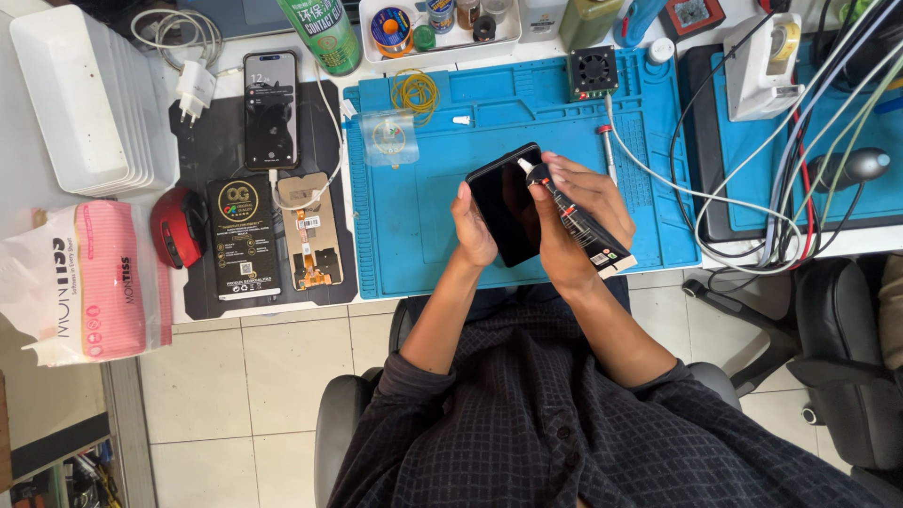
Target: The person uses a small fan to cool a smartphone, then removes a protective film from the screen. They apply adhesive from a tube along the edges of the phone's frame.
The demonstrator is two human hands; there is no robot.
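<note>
While your left hand grips the dark phone by its edge to steady it, your right hand clenches the black tube, its nozzle seemingly touching the phone's rim beyond your fingertips.

Phone over mat on table; glue tube right of it; second phone far left.
</note>
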